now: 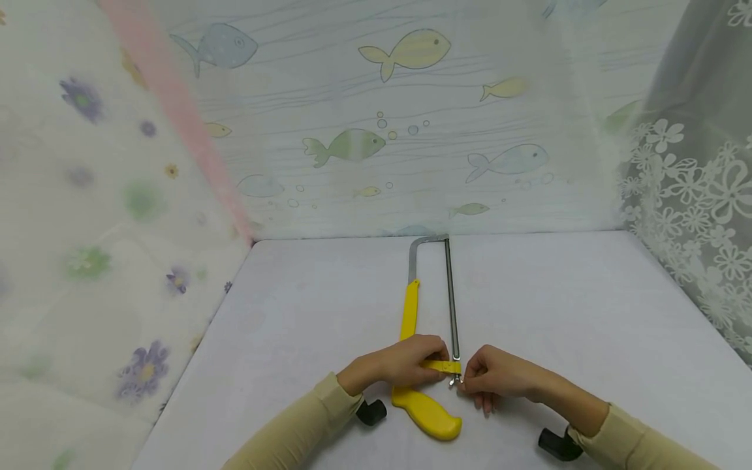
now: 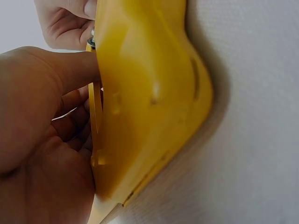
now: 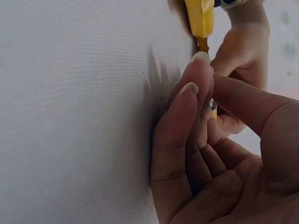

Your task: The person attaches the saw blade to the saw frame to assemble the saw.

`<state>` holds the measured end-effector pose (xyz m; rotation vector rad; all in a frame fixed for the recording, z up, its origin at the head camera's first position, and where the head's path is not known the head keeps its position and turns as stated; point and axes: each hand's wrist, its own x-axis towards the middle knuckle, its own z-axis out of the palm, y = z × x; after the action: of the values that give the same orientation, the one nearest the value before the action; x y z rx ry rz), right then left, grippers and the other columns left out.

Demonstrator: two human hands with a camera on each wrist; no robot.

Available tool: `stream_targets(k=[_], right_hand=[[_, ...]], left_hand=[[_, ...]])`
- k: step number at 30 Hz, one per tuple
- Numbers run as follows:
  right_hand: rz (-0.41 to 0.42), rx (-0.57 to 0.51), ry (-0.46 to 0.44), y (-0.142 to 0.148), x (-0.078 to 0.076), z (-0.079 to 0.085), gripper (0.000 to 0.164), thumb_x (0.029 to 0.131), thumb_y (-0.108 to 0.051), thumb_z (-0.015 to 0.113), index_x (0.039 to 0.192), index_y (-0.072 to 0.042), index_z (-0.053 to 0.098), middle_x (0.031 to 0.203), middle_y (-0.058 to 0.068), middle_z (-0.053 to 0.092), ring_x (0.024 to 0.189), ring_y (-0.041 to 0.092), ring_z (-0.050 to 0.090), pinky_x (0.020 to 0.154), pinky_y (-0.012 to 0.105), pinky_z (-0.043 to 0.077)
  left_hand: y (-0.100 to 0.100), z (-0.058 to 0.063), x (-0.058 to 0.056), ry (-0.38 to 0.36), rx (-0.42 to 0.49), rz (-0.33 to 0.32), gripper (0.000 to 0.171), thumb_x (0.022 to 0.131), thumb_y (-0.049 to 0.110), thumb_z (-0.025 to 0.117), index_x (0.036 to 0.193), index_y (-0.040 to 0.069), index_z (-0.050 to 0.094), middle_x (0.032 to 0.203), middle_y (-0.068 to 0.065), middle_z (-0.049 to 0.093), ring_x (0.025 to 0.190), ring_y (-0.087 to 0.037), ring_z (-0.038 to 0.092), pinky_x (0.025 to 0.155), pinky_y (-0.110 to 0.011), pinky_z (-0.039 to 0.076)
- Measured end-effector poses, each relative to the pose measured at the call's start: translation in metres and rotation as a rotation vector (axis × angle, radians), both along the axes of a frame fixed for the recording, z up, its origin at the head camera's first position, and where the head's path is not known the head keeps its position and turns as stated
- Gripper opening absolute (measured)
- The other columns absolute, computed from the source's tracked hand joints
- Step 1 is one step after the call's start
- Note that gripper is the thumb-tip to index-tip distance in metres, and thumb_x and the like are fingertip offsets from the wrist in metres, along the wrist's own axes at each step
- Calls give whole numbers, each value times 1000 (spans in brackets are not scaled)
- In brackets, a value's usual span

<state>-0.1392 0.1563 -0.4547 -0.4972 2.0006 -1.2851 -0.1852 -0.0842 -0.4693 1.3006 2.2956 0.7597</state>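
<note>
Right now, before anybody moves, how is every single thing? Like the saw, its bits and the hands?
Hacksaw: on its side on the table
Blade: straight, spanning the saw's open side; tightness can't be told
Wing nut: at the blade's near end, partly hidden
Left hand: fingers curled, holding the hacksaw
Right hand: fingers bent, at the wing nut; pinching unclear

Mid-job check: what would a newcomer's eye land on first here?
The bright yellow hacksaw, lying on the white tabletop near the middle. Then its near end, where the left hand grips the yellow crossbar and the right hand is at the wing nut. Behind, pastel fish on the backdrop.
</note>
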Motion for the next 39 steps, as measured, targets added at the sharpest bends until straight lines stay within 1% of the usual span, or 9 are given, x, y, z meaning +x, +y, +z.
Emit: stream_targets(k=[4, 8, 14, 20, 26, 30, 39], right_hand=[[6, 8, 15, 0, 0, 1, 26, 95, -15, 71, 79, 6, 68, 60, 2, 58, 47, 10, 54, 47, 21, 44], [21, 2, 19, 0, 0, 2, 27, 95, -15, 71, 79, 7, 68, 59, 2, 58, 47, 10, 53, 47, 21, 44], [15, -6, 10, -2, 0, 4, 24, 94, -13, 72, 79, 5, 71, 62, 6, 64, 49, 11, 58, 47, 20, 45], [0, 3, -24, -5, 1, 5, 21, 92, -14, 74, 80, 3, 73, 66, 11, 69, 51, 12, 62, 48, 20, 47], [-1, 27, -30, -7, 2, 4, 28, 93, -22, 75, 77, 1, 74, 67, 10, 70, 52, 12, 65, 49, 22, 49], [-7, 42, -33, -9, 1, 4, 32, 94, -27, 74, 77, 0, 74, 67, 10, 70, 52, 14, 65, 49, 23, 48], [-31, 59, -43, -13, 1, 3, 32, 96, -26, 71, 78, 0, 74, 67, 12, 70, 51, 14, 64, 48, 22, 48]], left_hand=[[0, 1, 0, -1, 2, 0, 13, 99, 13, 68, 110, 10, 62, 101, 4, 62, 86, -3, 49, 80, -14, 44], [0, 0, 0, 3, 4, -5, 13, 100, 14, 68, 110, 9, 62, 101, 5, 61, 86, -3, 49, 80, -13, 44], [0, -2, -2, 24, 0, -7, 13, 100, 15, 68, 111, 10, 63, 102, 6, 61, 87, -2, 50, 80, -13, 44], [0, -3, -2, 13, -5, -2, 13, 100, 15, 68, 111, 10, 62, 101, 6, 61, 86, -3, 49, 79, -13, 43], [0, -5, -2, 12, 6, -5, 13, 100, 14, 68, 110, 10, 63, 101, 5, 61, 86, -2, 49, 80, -13, 43], [-1, -5, -2, 19, 10, -6, 12, 100, 14, 68, 110, 10, 63, 100, 6, 60, 86, -2, 49, 79, -12, 43], [0, -7, -2, 16, 9, -7, 13, 100, 14, 67, 111, 9, 62, 101, 4, 61, 87, -3, 49, 80, -13, 43]])
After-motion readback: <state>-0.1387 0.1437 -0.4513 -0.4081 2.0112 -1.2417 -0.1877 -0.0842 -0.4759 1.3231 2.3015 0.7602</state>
